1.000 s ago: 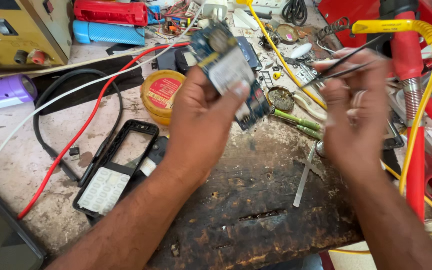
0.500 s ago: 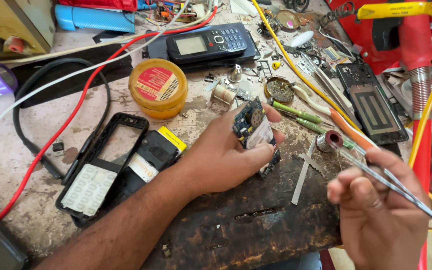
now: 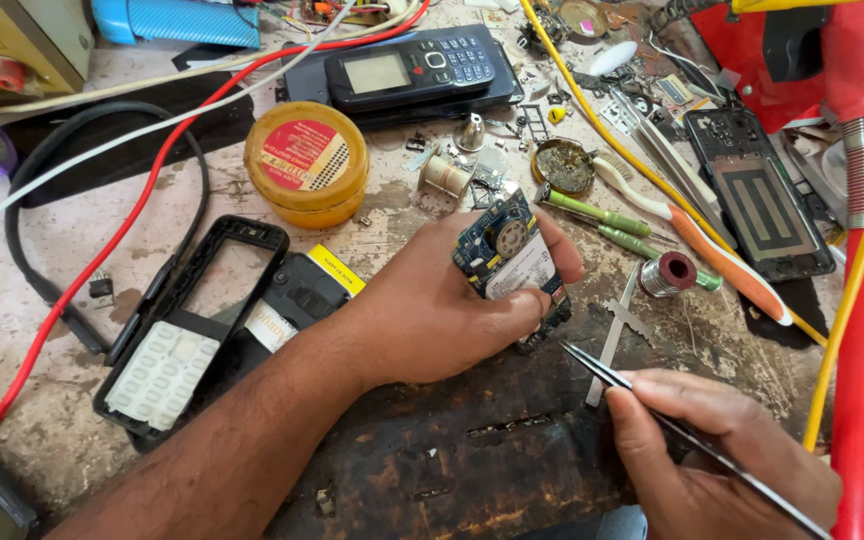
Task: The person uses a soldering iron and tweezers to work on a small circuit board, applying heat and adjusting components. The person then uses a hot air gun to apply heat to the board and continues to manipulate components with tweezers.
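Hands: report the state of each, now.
Left hand: closed on the phone circuit board.
Right hand: closed on the tweezers.

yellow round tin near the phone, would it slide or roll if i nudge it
The yellow round tin lies flat on its wide base, so it would likely slide, not roll. It looks squat, so tipping seems unlikely. The gritty bench would probably slow it.

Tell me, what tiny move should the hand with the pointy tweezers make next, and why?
Probably nudge the tweezers up a little toward the circuit board. The right hand holds them with the tip just below the board's lower edge, not touching as far as I can tell, while the left hand grips the board tilted over the dark mat.
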